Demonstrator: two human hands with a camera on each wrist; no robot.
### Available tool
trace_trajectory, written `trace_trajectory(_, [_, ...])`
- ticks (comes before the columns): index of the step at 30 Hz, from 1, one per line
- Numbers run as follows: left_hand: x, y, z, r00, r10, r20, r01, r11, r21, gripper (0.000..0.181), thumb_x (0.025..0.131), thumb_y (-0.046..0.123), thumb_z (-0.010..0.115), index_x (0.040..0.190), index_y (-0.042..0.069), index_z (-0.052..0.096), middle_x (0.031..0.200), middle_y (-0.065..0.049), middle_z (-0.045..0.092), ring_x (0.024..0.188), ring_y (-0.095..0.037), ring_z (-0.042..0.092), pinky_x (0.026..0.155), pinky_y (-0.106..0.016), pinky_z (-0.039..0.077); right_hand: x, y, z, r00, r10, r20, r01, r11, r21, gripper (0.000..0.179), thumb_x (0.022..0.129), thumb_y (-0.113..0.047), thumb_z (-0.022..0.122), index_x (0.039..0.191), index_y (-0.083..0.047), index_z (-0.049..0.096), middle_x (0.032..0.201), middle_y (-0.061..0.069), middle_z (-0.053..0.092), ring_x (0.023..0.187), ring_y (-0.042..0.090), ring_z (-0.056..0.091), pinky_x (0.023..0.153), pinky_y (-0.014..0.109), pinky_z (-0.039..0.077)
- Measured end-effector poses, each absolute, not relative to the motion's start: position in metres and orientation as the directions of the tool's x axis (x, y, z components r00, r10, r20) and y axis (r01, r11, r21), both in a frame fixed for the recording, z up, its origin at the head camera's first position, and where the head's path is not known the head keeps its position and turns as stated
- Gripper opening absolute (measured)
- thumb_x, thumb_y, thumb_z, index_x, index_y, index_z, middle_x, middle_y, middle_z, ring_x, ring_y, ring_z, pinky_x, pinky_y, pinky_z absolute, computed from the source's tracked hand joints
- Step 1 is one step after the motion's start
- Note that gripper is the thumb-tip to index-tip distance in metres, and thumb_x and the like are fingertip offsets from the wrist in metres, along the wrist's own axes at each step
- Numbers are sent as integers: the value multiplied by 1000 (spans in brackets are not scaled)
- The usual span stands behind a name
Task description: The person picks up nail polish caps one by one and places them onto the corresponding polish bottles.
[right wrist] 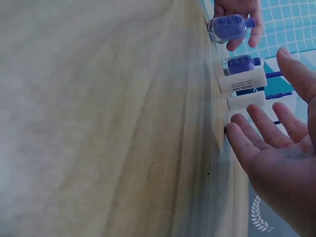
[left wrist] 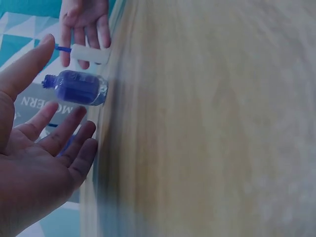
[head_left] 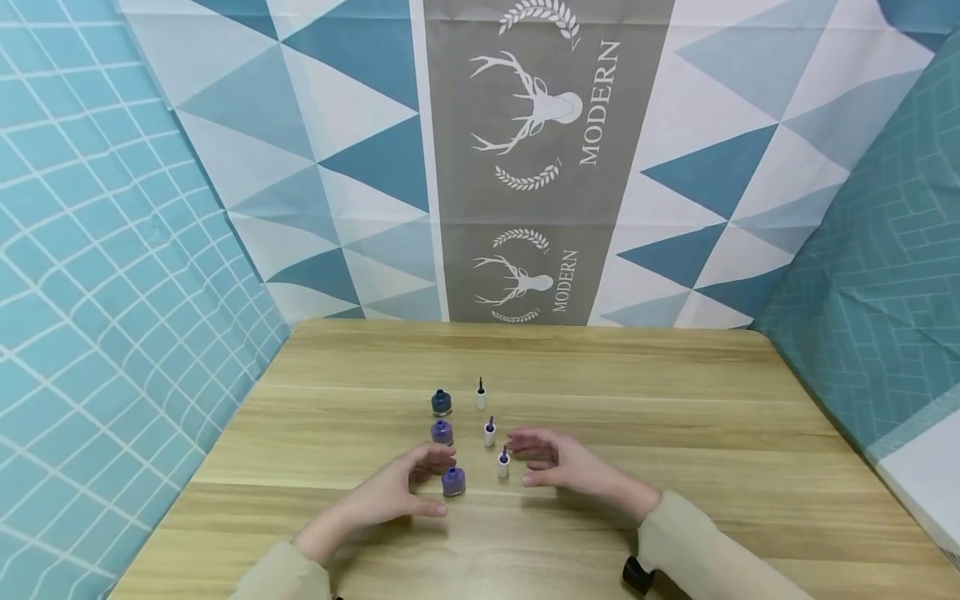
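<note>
A wood-grain surface (head_left: 712, 400) is carrying everything, and a patterned cloth (head_left: 360, 158) is hanging behind it. The left hand (head_left: 386, 493) is curving wide around the nearest purple polish bottle (head_left: 453, 483), its thumb lying on the near side, and is gripping nothing. The right hand (head_left: 566, 465) is resting wide beside the nearest white brush cap (head_left: 503, 467), also holding nothing. Beyond them, the middle purple bottle (head_left: 442, 433) and the dark blue bottle (head_left: 441, 405) are standing open and upright, while the middle brush cap (head_left: 490, 436) and the far brush cap (head_left: 481, 399) are standing brush-up to their right.

Handling these well is probably calling for a light pinch low on the glass, leaving the neck free and the bottle level, since an uncapped one could be spilling if knocked. For a cap, fingers are likely doing best on the white sleeve, keeping off the bristles; wet polish could be smearing.

On the cloth, "MODERN" is running twice beside white stag heads. The label (right wrist: 242, 86) on the nearest cap is showing dark print and a bolder number, too small to be reading surely. No brand is showing legibly.
</note>
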State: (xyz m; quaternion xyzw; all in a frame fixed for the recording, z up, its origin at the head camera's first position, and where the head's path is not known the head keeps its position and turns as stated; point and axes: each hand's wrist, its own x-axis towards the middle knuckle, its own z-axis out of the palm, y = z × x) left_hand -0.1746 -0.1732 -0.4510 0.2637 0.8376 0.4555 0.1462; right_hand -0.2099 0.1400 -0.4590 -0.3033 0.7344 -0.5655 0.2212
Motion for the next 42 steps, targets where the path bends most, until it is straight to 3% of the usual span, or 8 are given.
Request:
trace_trajectory(5, [-179, -167, -454, -813, 583, -1, 325, 454, 829, 75, 72, 28, 80, 136, 8, 44, 124, 0, 58, 114, -21, 54, 102, -44, 40, -217, 135, -460, -712, -703, -5, -225, 234, -946, 68, 82, -13, 71, 140, -1, 38, 136, 18, 50, 124, 32, 49, 101, 36, 42])
trace_trajectory(13, [-184, -162, -455, -817, 576, 29, 328, 424, 844, 67, 72, 22, 80, 129, 3, 49, 113, -4, 60, 103, -19, 56, 98, -39, 44, -227, 127, -457, -711, -702, -35, -295, 343, -892, 59, 80, -16, 73, 134, -8, 50, 127, 8, 58, 115, 21, 55, 94, 30, 48])
trace_trajectory(28, [-178, -150, -460, -896, 443, 35, 266, 471, 841, 39, 68, 12, 82, 100, 5, 61, 92, -2, 62, 88, -16, 56, 83, -28, 49, -227, 113, -457, -717, -697, -15, -351, 380, -856, 35, 77, -11, 76, 110, -6, 64, 111, 7, 64, 89, 11, 60, 80, 22, 51])
trace_trajectory(42, [-177, -144, -462, -923, 381, 49, 263, 534, 804, 30, 69, 14, 81, 92, 9, 63, 87, 2, 63, 84, -13, 56, 77, -25, 48, -228, 111, -463, -743, -669, -9, -351, 401, -846, 28, 78, -15, 76, 104, -10, 66, 106, 1, 66, 89, 9, 57, 77, 21, 48])
